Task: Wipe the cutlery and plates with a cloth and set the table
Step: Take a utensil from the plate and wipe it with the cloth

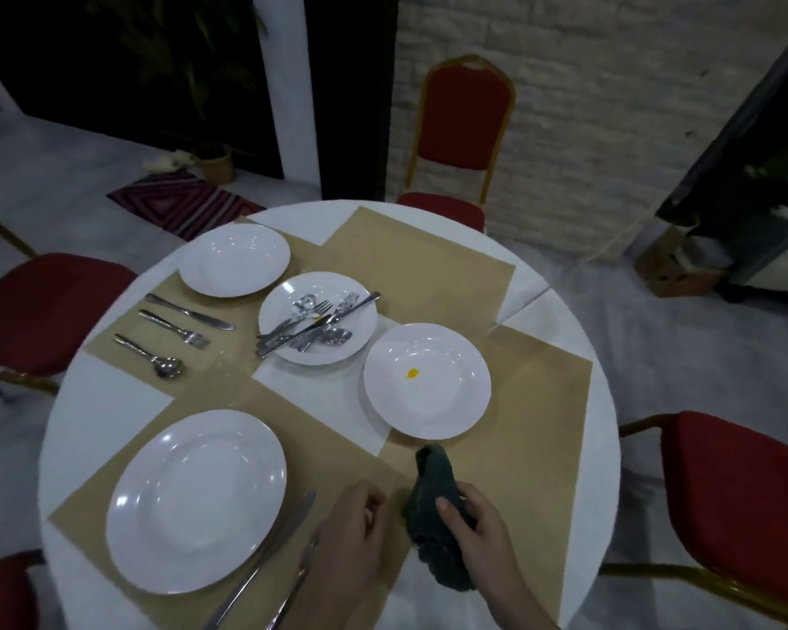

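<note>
My right hand (481,536) grips a dark grey-green cloth (431,507) over a tan placemat (533,447) at the table's near edge. My left hand (353,545) is curled beside it and holds a blurred piece of cutlery (294,586), lying next to a knife (265,557). A large white plate (196,497) sits left of that knife. A white plate with a yellow stain (426,379) lies just beyond the cloth. The middle plate (283,311) carries several loose forks, knives and spoons (310,322).
Another white plate (235,259) stands at the far left, with a knife (190,311), fork (174,329) and spoon (149,356) laid beside it. Red chairs ring the round white table (96,411): far (462,129), left (42,306), right (738,493).
</note>
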The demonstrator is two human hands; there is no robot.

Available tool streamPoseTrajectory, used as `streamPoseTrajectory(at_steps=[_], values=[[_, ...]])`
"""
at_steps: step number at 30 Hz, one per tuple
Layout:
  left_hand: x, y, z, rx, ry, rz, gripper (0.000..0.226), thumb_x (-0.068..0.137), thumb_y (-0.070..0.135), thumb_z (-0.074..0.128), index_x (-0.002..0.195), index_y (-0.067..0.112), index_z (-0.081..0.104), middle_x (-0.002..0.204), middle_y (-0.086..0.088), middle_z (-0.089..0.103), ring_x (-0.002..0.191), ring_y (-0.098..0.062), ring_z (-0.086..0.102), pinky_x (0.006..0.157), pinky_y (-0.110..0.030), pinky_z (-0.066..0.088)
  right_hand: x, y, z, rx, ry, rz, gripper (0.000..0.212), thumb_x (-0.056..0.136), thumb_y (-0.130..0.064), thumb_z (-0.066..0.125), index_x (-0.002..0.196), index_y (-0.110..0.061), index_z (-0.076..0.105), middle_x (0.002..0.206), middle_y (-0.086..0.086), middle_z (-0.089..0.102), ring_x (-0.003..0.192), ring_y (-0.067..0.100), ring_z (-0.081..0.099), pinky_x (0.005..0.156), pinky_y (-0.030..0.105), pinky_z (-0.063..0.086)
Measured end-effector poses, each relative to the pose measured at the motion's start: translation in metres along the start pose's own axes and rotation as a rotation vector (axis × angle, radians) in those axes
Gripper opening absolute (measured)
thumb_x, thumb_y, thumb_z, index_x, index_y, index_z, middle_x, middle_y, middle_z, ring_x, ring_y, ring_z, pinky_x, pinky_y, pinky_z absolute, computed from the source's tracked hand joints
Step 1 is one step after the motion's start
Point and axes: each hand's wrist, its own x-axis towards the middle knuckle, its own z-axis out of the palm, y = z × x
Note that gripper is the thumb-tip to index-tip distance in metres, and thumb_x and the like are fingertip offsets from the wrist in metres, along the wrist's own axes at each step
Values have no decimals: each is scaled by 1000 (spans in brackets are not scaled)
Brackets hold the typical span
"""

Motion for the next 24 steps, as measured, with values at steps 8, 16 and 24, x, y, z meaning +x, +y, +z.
streamPoseTrajectory(at_steps=[8,16,24], values=[[43,46,38,-7,262,-122,8,94,20,53,87,22,55,81,4,59,74,-8,56,67,-19,44,76,-10,-53,-136,-201,-52,17,96,-23,59,112,-21,64,96,-4,74,84,9,70,74,29,57],[47,99,100,-123,513,-176,24,91,7,57,80,27,54,79,13,59,77,-3,55,67,-16,44,130,-43,-104,-212,-480,-151,22,97,-18,58,116,-28,62,100,-4,74,88,10,71,69,25,57],[55,93,106,-155,636,-248,21,92,10,55,80,27,55,79,12,59,76,-5,57,65,-16,44,164,-65,-82,-321,-614,-151,25,97,-24,59,121,-26,56,103,1,73,88,16,72,77,36,60]])
